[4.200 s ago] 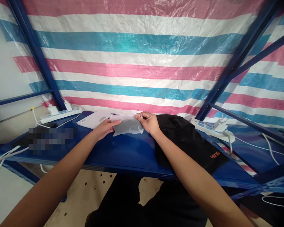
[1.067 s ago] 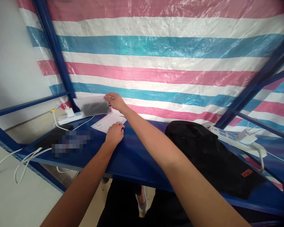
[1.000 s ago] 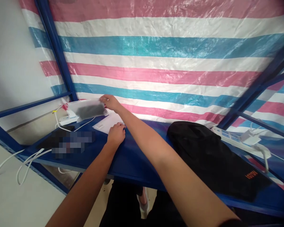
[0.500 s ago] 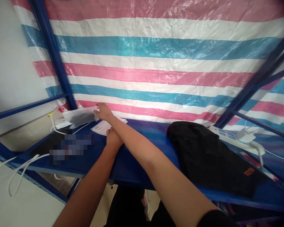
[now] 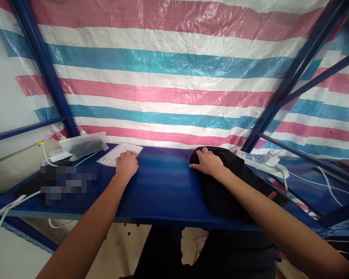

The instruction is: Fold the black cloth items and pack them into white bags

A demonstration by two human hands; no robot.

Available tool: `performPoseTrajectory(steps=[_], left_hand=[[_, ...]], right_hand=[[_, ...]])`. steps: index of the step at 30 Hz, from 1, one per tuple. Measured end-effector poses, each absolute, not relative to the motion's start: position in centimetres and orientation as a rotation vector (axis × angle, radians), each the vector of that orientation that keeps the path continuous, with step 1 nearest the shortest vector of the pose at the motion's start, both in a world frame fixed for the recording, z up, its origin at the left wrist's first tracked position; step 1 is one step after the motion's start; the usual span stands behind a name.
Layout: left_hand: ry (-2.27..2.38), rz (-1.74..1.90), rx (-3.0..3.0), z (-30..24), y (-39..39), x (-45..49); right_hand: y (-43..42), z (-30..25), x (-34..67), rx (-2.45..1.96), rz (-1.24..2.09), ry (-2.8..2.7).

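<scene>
A flat white packet (image 5: 112, 155) with a small printed label lies on the blue tabletop (image 5: 165, 182). My left hand (image 5: 127, 166) rests on its right edge, palm down, the fingers bent and a little apart; the packet stays flat beneath them. To the right, a black cloth item (image 5: 229, 197) with orange lettering is spread on the tabletop; I cannot tell whether it is a bag or a garment. Over its upper left corner lies my right hand (image 5: 208, 162), thumb and fingers spread.
A clear-wrapped packet (image 5: 85, 144) leans at the back left beside white plugs and cables. A white power strip (image 5: 261, 164) with an adapter sits behind the black cloth. Blue metal posts (image 5: 43, 73) frame a striped plastic sheet (image 5: 163, 93). A blurred patch covers something at the left.
My right hand has swung from the clear-wrapped packet at the left across to the black cloth. My left hand stays at the white packet. The view has turned right.
</scene>
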State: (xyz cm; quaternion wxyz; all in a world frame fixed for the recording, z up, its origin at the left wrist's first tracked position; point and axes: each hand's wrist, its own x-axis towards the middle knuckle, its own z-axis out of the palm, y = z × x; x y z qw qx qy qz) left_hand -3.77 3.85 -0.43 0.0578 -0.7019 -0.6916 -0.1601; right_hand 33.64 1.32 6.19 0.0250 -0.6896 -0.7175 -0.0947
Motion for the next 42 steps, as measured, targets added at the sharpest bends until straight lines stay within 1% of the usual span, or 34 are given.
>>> performPoseTrajectory(steps=[4, 6, 9, 12, 14, 17, 19, 20, 21, 22, 24, 26, 29, 31, 33, 36, 39, 41, 42], left_hand=[[-2.004, -0.654, -2.141, -0.4, 3.7, -3.5], [-1.941, -0.78, -2.183, -0.4, 3.7, -3.3], [-1.789, -1.065, -2.342, -0.2, 3.6, -2.7], [-1.667, -1.436, -2.585, 0.3, 3.1, -1.4], [-1.702, -1.737, -2.785, 0.9, 2.6, -0.5], [-1.838, -2.243, -3.041, 1.8, 2.1, 0.0], [-1.975, -2.555, -2.911, 2.0, 2.3, -0.6], [-2.066, -2.637, -2.752, 1.9, 2.6, -1.1], [-2.156, -2.643, -2.583, 1.7, 3.0, -1.8], [-2.23, -2.562, -2.462, 1.4, 3.5, -2.5], [-2.289, -2.224, -2.376, 0.9, 4.4, -3.7], [-2.162, -1.852, -2.336, 1.0, 4.6, -3.9], [-1.745, -1.503, -2.327, 2.5, 2.8, -1.3], [-1.501, -1.311, -2.59, 3.9, 0.1, 2.4], [-1.274, -1.038, -2.91, 4.7, -3.2, 7.0], [-1.233, -0.744, -2.969, 4.0, -7.0, 13.4], [-1.284, -0.584, -2.996, 2.3, -8.1, 17.0], [-1.272, -0.707, -3.045, 1.8, -8.0, 17.7], [-1.259, -0.86, -3.066, 1.9, -8.0, 17.7]], right_hand=[[1.8, 5.8, 37.1, -1.932, -0.143, -2.203], [1.8, 6.3, 38.6, -1.845, 0.02, -2.161], [1.2, 7.9, 40.2, -1.819, 0.304, -2.028], [0.2, 10.5, 39.6, -1.721, 0.378, -1.979], [-0.1, 12.1, 37.4, -1.606, 0.448, -1.931], [0.6, 13.4, 32.7, -1.28, 0.772, -1.774], [2.0, 13.2, 29.9, -1.129, 1.054, -1.814], [2.8, 12.9, 29.0, -1.145, 1.071, -1.857], [3.7, 12.4, 28.5, -1.217, 1.007, -1.916], [4.6, 11.9, 28.3, -1.32, 0.886, -1.972], [6.3, 10.7, 28.7, -1.536, 0.621, -2.037], [7.8, 9.2, 29.4, -1.704, 0.513, -2.056], [9.5, 6.5, 29.8, -1.831, 0.662, -2.044], [10.2, 4.5, 29.3, -1.801, 0.753, -2.022], [10.4, 3.0, 28.5, -1.752, 0.708, -1.993], [10.2, 2.3, 28.0, -1.739, 0.631, -1.95], [9.6, 4.0, 29.1, -1.759, 0.74, -1.925], [9.2, 5.9, 30.3, -1.79, 0.719, -1.942], [9.0, 7.0, 30.8, -1.809, 0.667, -1.962]])
